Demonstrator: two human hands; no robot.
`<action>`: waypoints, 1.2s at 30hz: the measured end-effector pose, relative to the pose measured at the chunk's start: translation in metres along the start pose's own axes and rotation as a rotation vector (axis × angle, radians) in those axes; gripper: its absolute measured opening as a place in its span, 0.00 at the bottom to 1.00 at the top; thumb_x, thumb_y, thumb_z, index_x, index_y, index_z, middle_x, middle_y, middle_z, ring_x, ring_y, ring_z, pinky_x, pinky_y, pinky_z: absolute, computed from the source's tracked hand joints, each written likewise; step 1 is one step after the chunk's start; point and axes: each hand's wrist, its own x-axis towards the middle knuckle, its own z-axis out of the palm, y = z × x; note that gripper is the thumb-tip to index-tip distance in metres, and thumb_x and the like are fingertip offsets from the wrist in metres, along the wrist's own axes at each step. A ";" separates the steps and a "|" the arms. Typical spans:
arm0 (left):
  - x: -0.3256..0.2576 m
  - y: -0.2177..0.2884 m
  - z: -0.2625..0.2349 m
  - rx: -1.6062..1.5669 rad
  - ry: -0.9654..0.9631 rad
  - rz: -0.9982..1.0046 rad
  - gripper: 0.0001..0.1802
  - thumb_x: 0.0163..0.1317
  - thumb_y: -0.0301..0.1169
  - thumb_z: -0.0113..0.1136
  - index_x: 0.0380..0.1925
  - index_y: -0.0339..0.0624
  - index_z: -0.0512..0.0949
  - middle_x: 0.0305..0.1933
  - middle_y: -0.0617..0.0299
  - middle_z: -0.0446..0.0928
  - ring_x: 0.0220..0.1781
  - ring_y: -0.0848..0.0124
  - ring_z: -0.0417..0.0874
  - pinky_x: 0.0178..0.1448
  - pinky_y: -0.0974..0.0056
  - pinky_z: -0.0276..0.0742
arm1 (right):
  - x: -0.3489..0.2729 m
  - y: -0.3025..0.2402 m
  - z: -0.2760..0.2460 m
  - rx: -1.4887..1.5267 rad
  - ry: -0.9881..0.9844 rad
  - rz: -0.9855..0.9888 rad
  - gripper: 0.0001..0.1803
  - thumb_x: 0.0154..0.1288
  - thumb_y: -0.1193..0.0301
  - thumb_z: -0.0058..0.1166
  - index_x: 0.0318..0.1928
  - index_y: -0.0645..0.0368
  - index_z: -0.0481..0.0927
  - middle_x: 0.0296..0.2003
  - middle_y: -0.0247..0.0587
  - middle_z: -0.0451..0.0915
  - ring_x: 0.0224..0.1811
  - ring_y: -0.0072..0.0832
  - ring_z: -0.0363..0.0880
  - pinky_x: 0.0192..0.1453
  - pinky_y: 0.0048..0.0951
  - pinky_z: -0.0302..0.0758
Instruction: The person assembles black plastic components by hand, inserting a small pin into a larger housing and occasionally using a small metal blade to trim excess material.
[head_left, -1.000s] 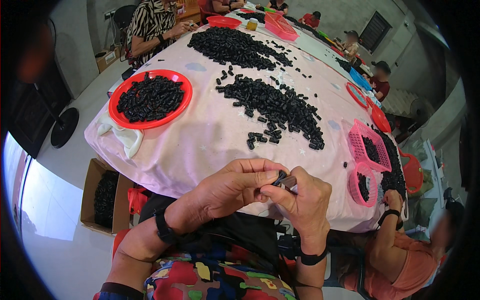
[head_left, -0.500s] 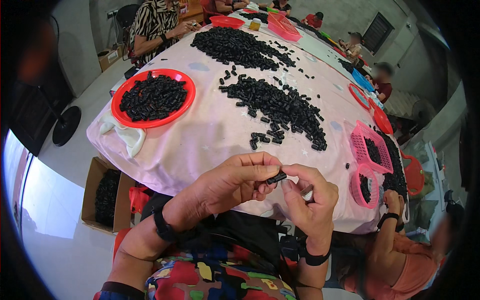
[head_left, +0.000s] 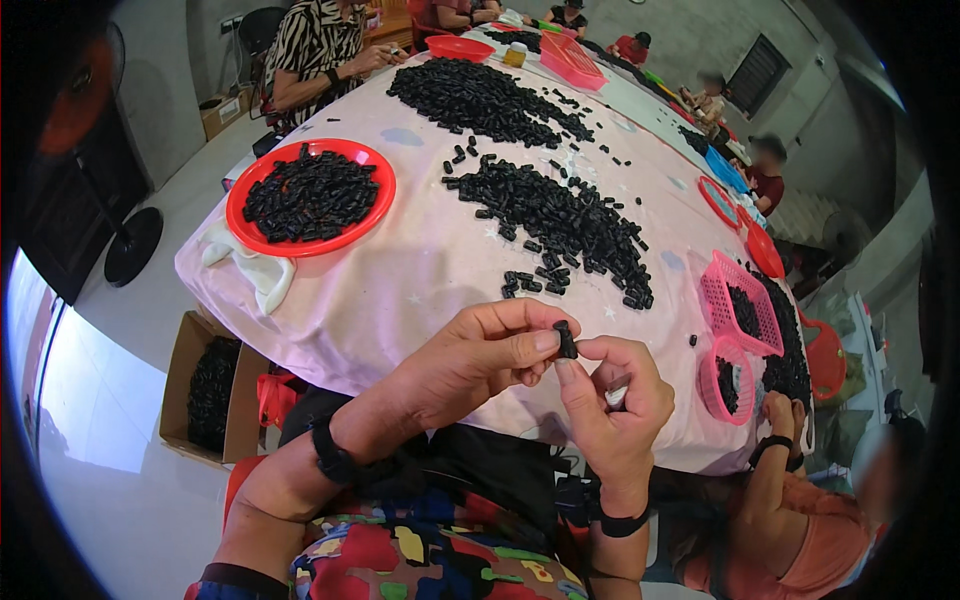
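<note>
A small black cylindrical piece (head_left: 566,342) stands upright between the fingertips of my left hand (head_left: 480,355), pinched by thumb and forefinger. Close against its right side are the thumb and forefinger of my right hand (head_left: 625,405). A short silvery tool (head_left: 616,396), looking like a small blade, is tucked in the curled fingers of that hand; most of it is hidden. Beyond my hands lies a pile of the same black pieces (head_left: 560,215) on the pink tablecloth (head_left: 370,330). To the left, a round red tray (head_left: 378,215) holds many more.
A second black heap (head_left: 470,95) lies farther back. Pink baskets (head_left: 722,300) with pieces stand at the right, near a co-worker's hands (head_left: 782,412). Below the table's left edge is a cardboard box (head_left: 180,385) of black pieces. Other people sit around the table.
The black piece has turned from lying nearly level to standing upright between my fingertips. My right hand has shifted slightly, and the silvery tool has turned in it.
</note>
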 end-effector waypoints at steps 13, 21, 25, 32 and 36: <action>0.002 -0.006 0.001 -0.046 -0.014 -0.019 0.14 0.69 0.31 0.51 0.51 0.37 0.74 0.46 0.61 0.77 0.47 0.74 0.77 0.54 0.65 0.72 | 0.000 0.009 0.003 -0.277 0.088 -0.330 0.16 0.49 0.77 0.68 0.42 0.60 0.83 0.14 0.35 0.71 0.13 0.25 0.69 0.17 0.25 0.63; 0.001 -0.005 0.003 -0.042 -0.034 -0.029 0.14 0.70 0.33 0.51 0.51 0.37 0.74 0.44 0.63 0.77 0.45 0.76 0.77 0.51 0.68 0.73 | -0.001 0.007 0.002 -0.413 0.120 -0.455 0.15 0.47 0.75 0.70 0.39 0.57 0.84 0.12 0.32 0.63 0.11 0.27 0.63 0.15 0.28 0.58; 0.000 -0.004 0.004 -0.036 -0.030 -0.033 0.14 0.69 0.33 0.52 0.50 0.37 0.74 0.44 0.64 0.76 0.44 0.76 0.77 0.50 0.69 0.72 | -0.002 -0.001 0.000 -0.295 0.097 -0.240 0.14 0.48 0.67 0.72 0.32 0.58 0.81 0.14 0.34 0.70 0.11 0.25 0.67 0.16 0.24 0.62; -0.001 -0.002 0.004 -0.020 -0.048 -0.059 0.15 0.68 0.34 0.54 0.49 0.37 0.74 0.44 0.64 0.76 0.43 0.77 0.75 0.49 0.71 0.72 | -0.001 0.011 -0.005 -0.211 -0.053 -0.048 0.27 0.44 0.50 0.72 0.25 0.59 0.74 0.17 0.37 0.75 0.14 0.28 0.74 0.17 0.25 0.68; 0.000 -0.005 0.005 0.002 -0.039 -0.082 0.16 0.67 0.35 0.55 0.49 0.36 0.74 0.46 0.63 0.77 0.47 0.76 0.77 0.52 0.70 0.73 | 0.001 0.009 -0.004 -0.233 -0.067 -0.034 0.28 0.45 0.48 0.70 0.24 0.60 0.73 0.16 0.39 0.74 0.14 0.30 0.74 0.18 0.26 0.69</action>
